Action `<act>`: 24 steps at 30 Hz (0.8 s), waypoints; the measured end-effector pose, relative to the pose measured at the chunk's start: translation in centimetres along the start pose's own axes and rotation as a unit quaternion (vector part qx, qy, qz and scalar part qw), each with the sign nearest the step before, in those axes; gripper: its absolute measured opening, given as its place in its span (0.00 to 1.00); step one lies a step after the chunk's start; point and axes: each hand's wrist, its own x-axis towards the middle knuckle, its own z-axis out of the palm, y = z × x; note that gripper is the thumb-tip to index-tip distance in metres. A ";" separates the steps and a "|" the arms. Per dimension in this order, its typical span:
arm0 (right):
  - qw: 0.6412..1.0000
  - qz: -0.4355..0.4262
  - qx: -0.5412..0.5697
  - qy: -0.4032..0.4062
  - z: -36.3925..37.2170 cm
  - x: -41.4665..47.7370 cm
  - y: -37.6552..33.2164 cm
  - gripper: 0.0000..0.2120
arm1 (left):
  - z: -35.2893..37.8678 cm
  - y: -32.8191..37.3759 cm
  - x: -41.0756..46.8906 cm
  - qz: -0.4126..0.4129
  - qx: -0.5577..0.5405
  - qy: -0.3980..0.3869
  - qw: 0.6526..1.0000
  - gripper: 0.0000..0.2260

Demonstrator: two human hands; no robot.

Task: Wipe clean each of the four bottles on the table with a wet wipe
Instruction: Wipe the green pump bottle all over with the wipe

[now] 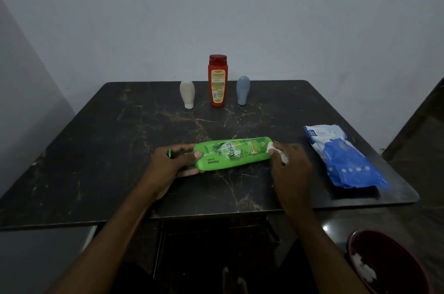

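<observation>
The green bottle (230, 155) is held on its side over the middle of the surface (120, 137), nearer the near edge than the far one; whether it rests on the surface or is raised just clear of it cannot be told. Its long axis runs roughly parallel to the near edge, slightly raised toward the right. The cap end is gripped by the left hand (173, 161), the fingers (187, 148) and thumb being curled round that end. The opposite end is met by the right hand (290, 164), whose fingers are bunched on a white wet wipe (272, 147) pressed against the bottle's right end. The labelled body therefore lies to the left of the wipe, along the bottle's axis, so a wiping stroke would be expected to travel leftward toward the holding hand. A white bottle (187, 94), a red bottle (218, 82) and a blue-grey bottle (243, 89) stand upright in a row at the far edge, well apart from both hands. A wipe packet (343, 159) lies near the right edge, closer to the right hand. A bowl (396, 253) containing white material is seen below the near right corner, off the surface.
</observation>
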 end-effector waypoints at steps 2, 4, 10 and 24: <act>1.000 0.003 -0.011 -0.007 0.1 0.0 -0.1 0.07 | -0.3 -0.2 0.2 0.002 0.006 -0.006 1.000 0.14; 1.000 0.004 -0.024 -0.011 0.1 -0.1 -0.3 0.06 | -0.5 -0.5 0.2 0.004 0.013 -0.007 1.000 0.13; 0.999 0.029 -0.028 -0.020 1.3 -1.8 -2.3 0.06 | -0.6 -1.3 0.3 0.017 0.024 -0.005 1.000 0.13; 0.991 -0.097 0.020 -0.094 3.0 -4.9 -5.1 0.05 | -0.6 -1.2 -0.4 0.039 0.021 -0.013 0.999 0.13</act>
